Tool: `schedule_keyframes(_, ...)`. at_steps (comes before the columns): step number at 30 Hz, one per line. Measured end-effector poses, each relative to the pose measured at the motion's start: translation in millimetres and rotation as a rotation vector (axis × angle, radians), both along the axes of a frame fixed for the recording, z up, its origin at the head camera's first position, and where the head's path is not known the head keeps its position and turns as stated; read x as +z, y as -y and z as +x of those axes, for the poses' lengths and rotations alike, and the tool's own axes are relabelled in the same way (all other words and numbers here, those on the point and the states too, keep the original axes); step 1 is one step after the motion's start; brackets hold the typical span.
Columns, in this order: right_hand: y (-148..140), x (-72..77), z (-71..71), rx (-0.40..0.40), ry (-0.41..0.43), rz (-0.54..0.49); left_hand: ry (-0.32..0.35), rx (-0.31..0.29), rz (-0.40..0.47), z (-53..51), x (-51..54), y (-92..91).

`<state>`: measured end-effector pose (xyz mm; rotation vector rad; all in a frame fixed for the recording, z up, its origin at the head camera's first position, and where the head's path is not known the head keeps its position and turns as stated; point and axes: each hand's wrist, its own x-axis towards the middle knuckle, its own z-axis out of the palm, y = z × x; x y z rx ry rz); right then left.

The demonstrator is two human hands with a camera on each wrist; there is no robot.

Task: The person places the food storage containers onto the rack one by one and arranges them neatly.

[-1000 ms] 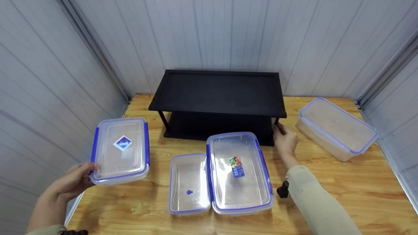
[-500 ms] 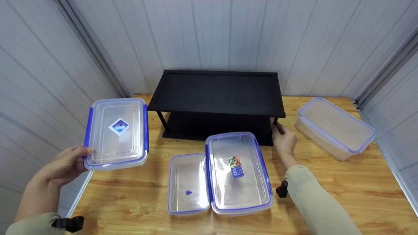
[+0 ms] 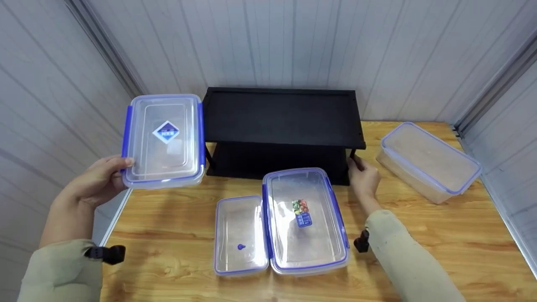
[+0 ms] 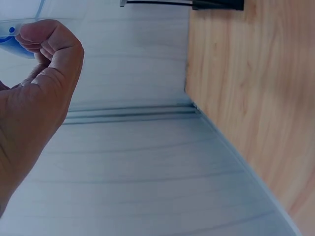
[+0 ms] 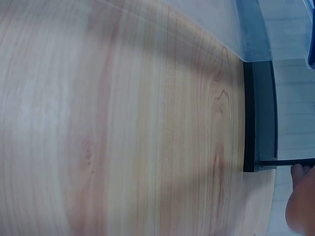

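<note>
My left hand [image 3: 98,180] grips a clear lidded food container [image 3: 165,157] by its left edge, thumb on top of the lid. The container has blue side clips and a diamond-shaped label. It is held up above the table, its right side next to the left end of a black two-tier shelf rack [image 3: 281,117]. My right hand [image 3: 364,178] holds the rack's front right post [image 5: 283,162]; in the right wrist view the fingers lie against it. The left wrist view shows my left hand [image 4: 47,73] pinching the container's edge [image 4: 11,29], mostly out of frame.
Two clear containers stand before the rack: a small one [image 3: 239,226] with a blue knob, and a larger one [image 3: 308,235] with blue clips, touching it. Another blue-rimmed container [image 3: 432,159] sits to the right. Panelled walls [image 3: 268,42] enclose the wooden table [image 3: 168,251].
My left hand has raised the container and brought it forward, then rightward to the rack's left end. My right hand has stayed at the post.
</note>
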<state>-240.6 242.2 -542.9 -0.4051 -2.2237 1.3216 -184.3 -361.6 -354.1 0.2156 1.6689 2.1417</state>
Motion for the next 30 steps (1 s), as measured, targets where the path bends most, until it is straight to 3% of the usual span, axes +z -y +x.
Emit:
schedule_keyframes(11,-2,2.0,5.1,-0.028,0.027,-0.01,0.065,0.094,-0.022,-30.4,11.2,-47.9)
schedule_keyframes(22,-5,4.6,9.8,-0.027,0.026,-0.014,0.136,0.086,0.006,-61.1,13.8,-84.6)
schedule_keyframes(30,-2,4.6,12.2,-0.028,0.021,-0.009,0.169,0.078,-0.012,-77.9,13.4,-101.1)
